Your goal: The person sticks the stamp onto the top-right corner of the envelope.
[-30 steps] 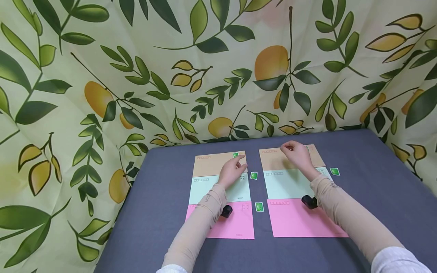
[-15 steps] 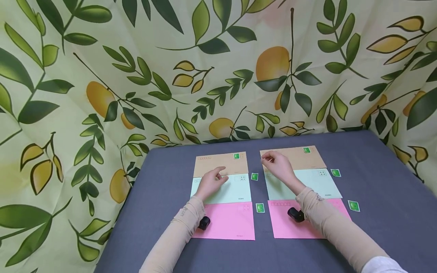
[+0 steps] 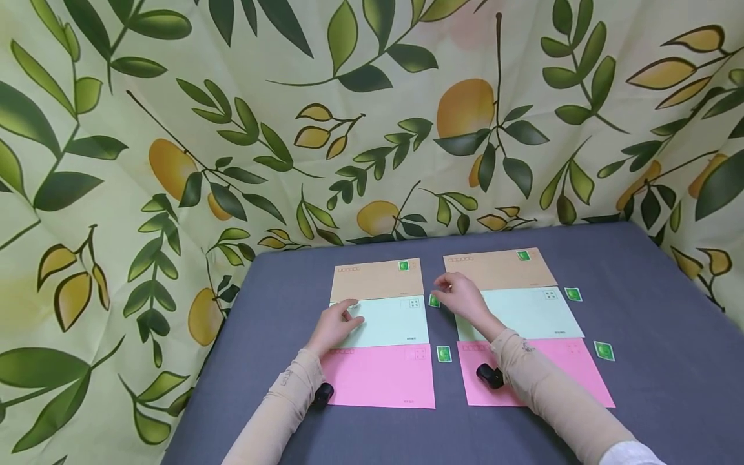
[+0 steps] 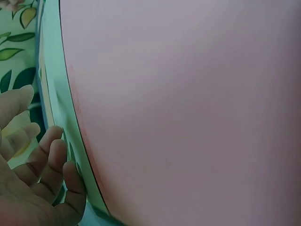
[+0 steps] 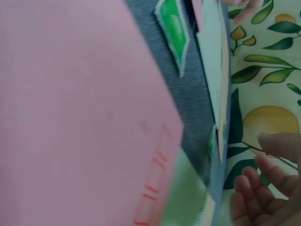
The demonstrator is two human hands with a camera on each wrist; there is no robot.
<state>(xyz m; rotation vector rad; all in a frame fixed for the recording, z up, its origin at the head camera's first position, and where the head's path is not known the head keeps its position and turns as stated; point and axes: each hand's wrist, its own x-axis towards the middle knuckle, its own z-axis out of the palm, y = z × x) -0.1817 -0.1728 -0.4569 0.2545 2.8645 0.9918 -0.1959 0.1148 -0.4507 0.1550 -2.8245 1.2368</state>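
My left hand [image 3: 332,328] hovers over the left edge of the mint envelope [image 3: 392,326] in the left column, fingers relaxed and holding nothing. Its bent fingers [image 4: 57,155] show in the left wrist view beside the large pink envelope [image 4: 183,117]. My right hand [image 3: 463,300] hangs above the gap between the columns, right by a green stamp [image 3: 434,301], partly covering it. In the right wrist view its thumb and loosely bent fingers [image 5: 251,188] stand apart with nothing between them. Another stamp [image 3: 444,354] lies lower in that gap.
Brown envelopes [image 3: 378,282] top both columns, each bearing a stamp [image 3: 524,256] at its upper right corner. The right column has a mint envelope [image 3: 526,310] and a pink one [image 3: 584,378]. Two loose stamps [image 3: 604,351] lie to its right on the grey cloth [image 3: 668,387].
Both hands have drawn back from the brown envelopes, moving left and toward the person. Stamps at the corners of both brown envelopes have come into view. The right hand now reaches the middle stamp.
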